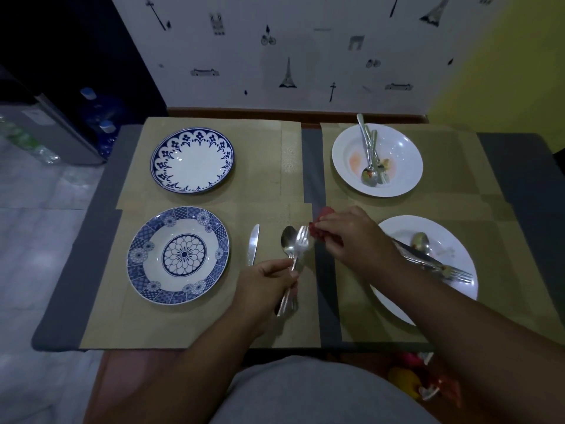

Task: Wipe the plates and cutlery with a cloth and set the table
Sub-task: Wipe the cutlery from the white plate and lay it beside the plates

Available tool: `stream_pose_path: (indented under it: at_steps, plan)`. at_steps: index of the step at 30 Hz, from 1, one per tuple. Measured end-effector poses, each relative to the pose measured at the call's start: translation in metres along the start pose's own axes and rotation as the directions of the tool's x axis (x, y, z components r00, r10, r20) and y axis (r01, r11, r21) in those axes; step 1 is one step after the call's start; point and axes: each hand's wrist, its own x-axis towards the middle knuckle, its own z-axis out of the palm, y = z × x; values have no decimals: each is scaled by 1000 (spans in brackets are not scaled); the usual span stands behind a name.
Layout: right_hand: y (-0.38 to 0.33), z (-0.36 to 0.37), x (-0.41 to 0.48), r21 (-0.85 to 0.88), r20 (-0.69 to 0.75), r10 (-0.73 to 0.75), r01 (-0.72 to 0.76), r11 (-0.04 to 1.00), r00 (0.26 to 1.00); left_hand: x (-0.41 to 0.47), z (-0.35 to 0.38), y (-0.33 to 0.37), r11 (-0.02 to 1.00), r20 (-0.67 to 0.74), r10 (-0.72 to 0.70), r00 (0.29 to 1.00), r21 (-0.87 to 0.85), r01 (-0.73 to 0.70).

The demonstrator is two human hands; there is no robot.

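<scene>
My left hand (269, 278) grips a fork (302, 240) and a spoon (289, 240) together by their handles, heads pointing away from me. My right hand (351, 237) holds a red cloth (319, 223) bunched against the fork's tines. A table knife (253, 244) lies on the mat right of a blue patterned plate (179, 255). A second blue-rimmed plate (192, 160) sits behind it. On the right, a white bowl-plate (397, 154) with food smears holds cutlery (370, 154), and a near white plate (452, 240) carries a spoon, knife and fork (428, 258).
Tan placemats (269, 185) cover a grey table (101, 209) that ends at a patterned wall. A grey cabinet (61, 133) and water bottles (101, 117) stand on the floor at left. Colourful objects (409, 381) lie below the table's front edge.
</scene>
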Motion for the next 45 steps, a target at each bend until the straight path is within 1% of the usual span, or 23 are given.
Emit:
stream_pose_path:
  at_steps: [3, 5, 6, 10, 13, 17, 20, 23, 25, 27, 28, 30, 33, 37, 39, 40, 43, 45]
  plan:
    - [-11, 1, -4, 33, -28, -6, 7, 999, 1000, 4, -8, -8, 1000, -156, 18, 988, -18, -21]
    - [-16, 5, -7, 38, -21, -6, 7, 999, 1000, 5, -10, -11, 999, -234, 19, 972, -35, -28]
    - [-17, 8, -8, 45, -7, -9, 9, 999, 1000, 7, -11, -14, 999, -264, 36, 964, -11, -40]
    - [-21, 17, -12, 61, 40, 5, -8, 998, 999, 17, -12, -20, 981, -362, 151, 920, 169, -95]
    - [-24, 18, -15, 75, 51, 2, -6, 997, 999, 21, -9, -18, 961, -357, 178, 917, 262, -85]
    - [-21, 20, -16, 83, 74, -7, 1, 997, 997, 22, -13, -17, 912, -308, 256, 917, 390, -123]
    - [-19, 21, -17, 75, 94, 3, -10, 997, 996, 14, -15, -17, 825, -233, 376, 897, 525, -210]
    - [-19, 23, -18, 80, 102, 21, -29, 996, 995, 12, -19, -19, 693, -110, 484, 868, 654, -304]
    - [-21, 23, -19, 87, 105, 22, -31, 996, 994, 20, -23, -26, 560, 4, 536, 844, 747, -359]
    - [-23, 24, -19, 87, 105, 20, -29, 996, 994, 31, -27, -34, 419, 118, 546, 830, 819, -392]
    - [-24, 23, -18, 86, 103, 20, -29, 996, 995, 35, -28, -39, 376, 155, 530, 834, 838, -395]
    - [-25, 22, -18, 89, 95, 15, -24, 996, 995, 39, -29, -45, 311, 196, 503, 842, 868, -387]
    - [-26, 21, -18, 90, 86, 12, -19, 996, 996, 39, -29, -51, 255, 215, 493, 843, 891, -377]
    - [-23, 21, -18, 74, 98, 0, -7, 997, 995, 36, -26, -50, 257, 210, 495, 843, 892, -373]
    - [-21, 20, -18, 68, 105, 5, -13, 998, 994, 36, -24, -46, 254, 213, 528, 822, 884, -392]
    - [-21, 19, -18, 69, 102, 14, -21, 997, 995, 37, -22, -44, 231, 242, 541, 806, 879, -418]
    - [-20, 16, -20, 76, 80, 26, -32, 997, 996, 39, -10, -40, 107, 407, 533, 742, 837, -536]
    - [-19, 13, -22, 73, 72, 34, -39, 997, 997, 37, 0, -41, 48, 479, 479, 735, 822, -567]
